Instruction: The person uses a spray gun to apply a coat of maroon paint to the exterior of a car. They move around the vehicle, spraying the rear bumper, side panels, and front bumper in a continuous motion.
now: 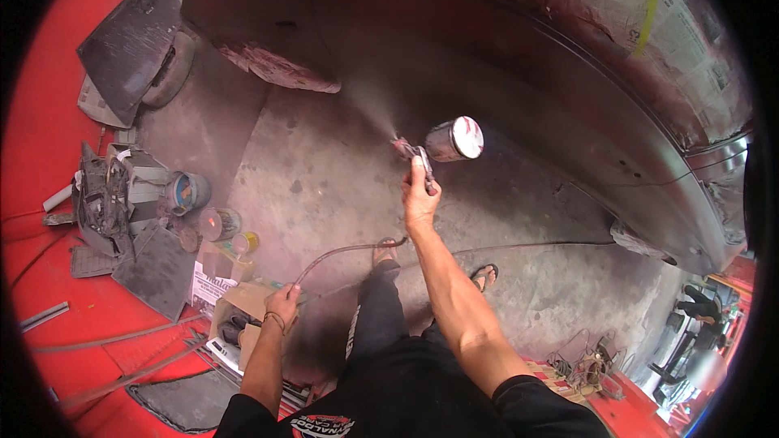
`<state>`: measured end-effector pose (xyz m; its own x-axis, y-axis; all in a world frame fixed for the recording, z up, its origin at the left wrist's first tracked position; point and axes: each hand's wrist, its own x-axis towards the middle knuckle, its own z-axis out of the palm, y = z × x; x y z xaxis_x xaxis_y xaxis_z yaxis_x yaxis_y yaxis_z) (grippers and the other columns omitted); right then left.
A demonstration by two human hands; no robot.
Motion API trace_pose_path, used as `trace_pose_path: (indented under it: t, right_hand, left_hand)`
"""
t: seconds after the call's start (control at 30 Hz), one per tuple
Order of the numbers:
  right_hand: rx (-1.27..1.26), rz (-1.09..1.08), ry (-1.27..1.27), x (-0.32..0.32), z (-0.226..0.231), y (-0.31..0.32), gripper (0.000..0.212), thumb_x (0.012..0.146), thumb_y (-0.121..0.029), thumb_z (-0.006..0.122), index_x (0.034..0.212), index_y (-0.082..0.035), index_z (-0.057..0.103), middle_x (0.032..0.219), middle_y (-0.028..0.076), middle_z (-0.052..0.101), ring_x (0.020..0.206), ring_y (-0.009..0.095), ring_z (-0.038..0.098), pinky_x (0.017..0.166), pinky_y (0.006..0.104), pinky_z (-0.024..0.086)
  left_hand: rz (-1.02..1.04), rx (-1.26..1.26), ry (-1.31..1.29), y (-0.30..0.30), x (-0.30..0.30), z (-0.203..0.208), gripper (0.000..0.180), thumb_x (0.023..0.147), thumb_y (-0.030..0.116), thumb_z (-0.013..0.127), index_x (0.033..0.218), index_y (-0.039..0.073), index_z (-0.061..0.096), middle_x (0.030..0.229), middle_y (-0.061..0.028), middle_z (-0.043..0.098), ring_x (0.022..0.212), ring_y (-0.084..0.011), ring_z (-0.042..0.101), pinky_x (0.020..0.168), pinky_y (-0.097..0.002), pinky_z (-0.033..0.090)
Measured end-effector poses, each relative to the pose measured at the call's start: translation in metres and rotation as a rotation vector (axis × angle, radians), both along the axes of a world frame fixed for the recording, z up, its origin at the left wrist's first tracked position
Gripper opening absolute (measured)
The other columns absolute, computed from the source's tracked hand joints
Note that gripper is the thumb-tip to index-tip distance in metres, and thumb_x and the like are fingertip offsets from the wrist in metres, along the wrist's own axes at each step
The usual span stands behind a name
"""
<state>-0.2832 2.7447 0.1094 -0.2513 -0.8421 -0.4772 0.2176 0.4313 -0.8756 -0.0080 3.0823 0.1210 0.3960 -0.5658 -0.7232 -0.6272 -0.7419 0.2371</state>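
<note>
Seems to be mid-coat, judging by the pale mist [375,107] fanning out just ahead of the right hand [420,201]. Holds the spray gun [417,154] at the front of that hand, curled firmly around it, with the cup [443,143] just ahead and to the right. Aims forward and slightly left, toward the dark red car body [519,101] beyond the hand. Grasps the hose [345,250] in the curled left hand [282,306], well behind and left of the right. Next, probably needs an even sweep along the panel, with enough slack to follow.
</note>
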Motion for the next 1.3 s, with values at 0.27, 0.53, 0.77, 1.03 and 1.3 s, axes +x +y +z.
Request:
trace_pose_path:
  t: [0.27,0.53,0.77,1.03,1.3]
  right_hand:
    - [0.003,-0.125,-0.041,-0.062,0.048,-0.002,0.052,0.094,-0.059,0.068,0.074,-0.012,0.058,0.056,-0.004,0.049,0.043,0.006,0.039,0.040,0.0241,0.028]
    - [0.118,-0.475,-0.001,-0.276,0.054,0.047,0.056,0.093,-0.064,0.065,0.075,-0.013,0.055,0.055,-0.005,0.045,0.041,0.006,0.036,0.039,0.0242,0.026]
    - [0.092,-0.749,0.019,-0.491,0.073,0.100,0.058,0.093,-0.068,0.062,0.078,-0.012,0.054,0.056,-0.005,0.045,0.040,0.006,0.037,0.038,0.0248,0.029]
    - [0.130,-0.999,0.105,-0.741,0.081,0.144,0.059,0.090,-0.070,0.065,0.076,-0.013,0.055,0.056,-0.005,0.048,0.041,0.007,0.040,0.037,0.0253,0.030]
    - [0.166,-1.244,0.346,-0.960,0.093,0.211,0.064,0.082,-0.075,0.069,0.070,-0.012,0.060,0.056,-0.003,0.052,0.040,0.009,0.042,0.037,0.0263,0.032]
  left_hand:
    - [-0.018,-0.013,0.004,-0.016,-0.017,-0.017,0.051,0.102,0.055,0.050,0.120,0.013,0.070,0.109,-0.0225,0.073,0.107,-0.0434,0.067,0.094,-0.0488,0.051]
    - [-0.434,0.079,-0.080,-0.120,-0.129,-0.008,0.048,0.101,0.056,0.048,0.119,0.018,0.073,0.112,-0.0189,0.074,0.112,-0.0403,0.067,0.104,-0.0539,0.042]
    - [-0.665,-0.067,-0.070,-0.178,-0.309,0.015,0.045,0.099,0.053,0.052,0.120,0.019,0.073,0.111,-0.0166,0.075,0.110,-0.0379,0.069,0.104,-0.0527,0.042]
    - [-0.982,-0.105,-0.041,-0.204,-0.526,0.046,0.052,0.100,0.054,0.048,0.125,0.016,0.072,0.107,-0.0184,0.076,0.105,-0.0377,0.071,0.101,-0.0496,0.043]
    - [-1.135,-0.248,0.214,-0.192,-0.714,0.093,0.044,0.102,0.048,0.049,0.121,0.017,0.073,0.100,-0.0173,0.076,0.099,-0.0376,0.071,0.095,-0.0491,0.046]
